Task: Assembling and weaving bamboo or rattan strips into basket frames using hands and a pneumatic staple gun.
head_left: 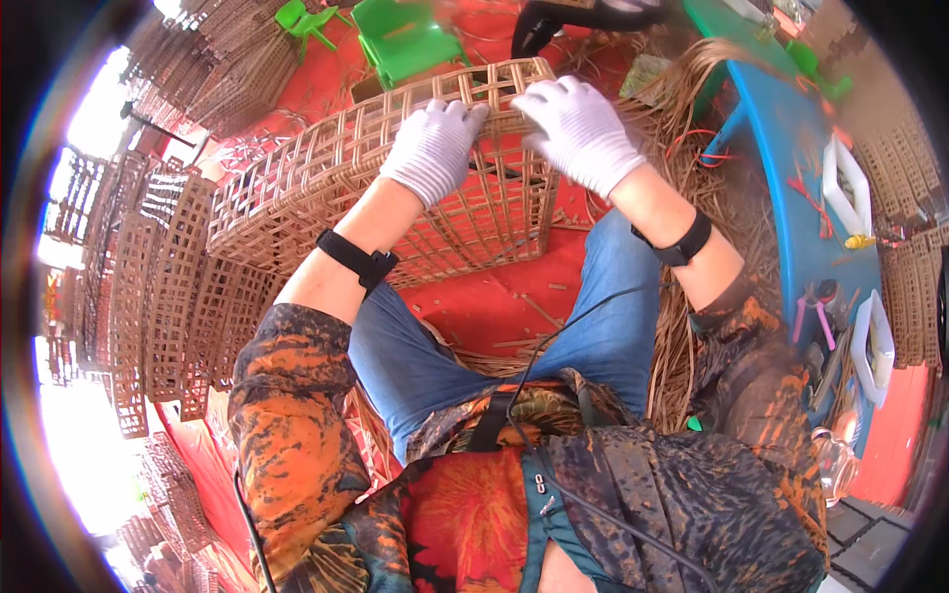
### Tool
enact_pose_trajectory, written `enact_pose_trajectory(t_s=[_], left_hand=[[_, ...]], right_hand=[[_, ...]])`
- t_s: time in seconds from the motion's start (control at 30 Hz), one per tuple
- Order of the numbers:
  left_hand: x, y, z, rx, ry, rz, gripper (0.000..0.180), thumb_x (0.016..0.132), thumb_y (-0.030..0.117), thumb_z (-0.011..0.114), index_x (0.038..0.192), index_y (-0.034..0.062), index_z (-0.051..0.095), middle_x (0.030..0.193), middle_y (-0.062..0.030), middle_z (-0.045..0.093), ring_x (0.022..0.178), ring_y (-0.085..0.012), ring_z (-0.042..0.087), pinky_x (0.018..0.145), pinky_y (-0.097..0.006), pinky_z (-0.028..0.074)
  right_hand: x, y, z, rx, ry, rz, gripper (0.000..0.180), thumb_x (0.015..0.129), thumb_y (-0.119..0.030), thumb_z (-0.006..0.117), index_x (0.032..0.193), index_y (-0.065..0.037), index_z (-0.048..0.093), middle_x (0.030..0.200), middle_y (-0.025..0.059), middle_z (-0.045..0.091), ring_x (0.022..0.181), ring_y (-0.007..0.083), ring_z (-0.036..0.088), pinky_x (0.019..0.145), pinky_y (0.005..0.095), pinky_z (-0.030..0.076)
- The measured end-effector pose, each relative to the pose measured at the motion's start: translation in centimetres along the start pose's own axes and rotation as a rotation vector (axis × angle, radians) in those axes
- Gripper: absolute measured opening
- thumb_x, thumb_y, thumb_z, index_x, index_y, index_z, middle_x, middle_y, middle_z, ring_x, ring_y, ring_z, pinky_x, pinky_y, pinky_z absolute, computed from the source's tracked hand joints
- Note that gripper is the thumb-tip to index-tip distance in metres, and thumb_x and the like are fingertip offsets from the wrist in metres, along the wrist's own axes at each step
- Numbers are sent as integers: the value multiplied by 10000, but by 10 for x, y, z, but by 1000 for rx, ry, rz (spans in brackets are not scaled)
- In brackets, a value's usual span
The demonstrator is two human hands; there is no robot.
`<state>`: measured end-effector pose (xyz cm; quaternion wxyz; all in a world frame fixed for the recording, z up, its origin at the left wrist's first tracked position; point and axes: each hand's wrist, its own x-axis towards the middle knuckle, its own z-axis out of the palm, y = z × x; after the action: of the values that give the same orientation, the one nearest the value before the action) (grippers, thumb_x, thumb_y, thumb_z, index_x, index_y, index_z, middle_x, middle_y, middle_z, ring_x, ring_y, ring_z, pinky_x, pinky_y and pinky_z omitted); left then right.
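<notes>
A large openwork wicker basket (491, 223) in brown strands lies in front of my knees, its long lattice side stretching off to the left. My left hand (433, 148), in a white knit glove, has its fingers bent over the basket's upper edge. Close to its right, my right hand (581, 133), gloved the same way, grips the edge near the right corner with curled fingers. Its fingertips are slightly blurred and partly hidden by the hand. Whether either hand also holds a loose strand, I cannot make out.
Stacked woven panels (148, 287) fill the left. Green plastic chairs (405, 42) stand beyond the basket on the red floor covering (465, 311). Loose strands (682, 89) lie at the right, beside a blue table (781, 188) holding white frames (846, 188) and tools.
</notes>
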<state>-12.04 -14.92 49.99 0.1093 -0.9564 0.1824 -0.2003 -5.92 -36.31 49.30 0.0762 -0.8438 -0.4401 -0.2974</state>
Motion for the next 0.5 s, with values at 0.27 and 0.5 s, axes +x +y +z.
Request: enact_pose_trajectory(t_s=[0.27,0.5], left_hand=[[0,-1,-3,-212,-40,-116,487,757,87,690,1238,134,631,1037,-91,648,1038,-300,618,892,-418,530],[-7,1,23,-579,345,-174,338,691,6,710,985,166,754,887,-74,638,946,-309,601,843,-421,513]], right_hand=[[13,-13,29,16,86,-96,328,797,-163,657,1112,-77,624,1031,91,628,978,275,585,880,407,495],[5,-10,31,101,175,-107,314,782,-147,671,1084,-87,613,1047,98,605,990,284,562,903,427,467]])
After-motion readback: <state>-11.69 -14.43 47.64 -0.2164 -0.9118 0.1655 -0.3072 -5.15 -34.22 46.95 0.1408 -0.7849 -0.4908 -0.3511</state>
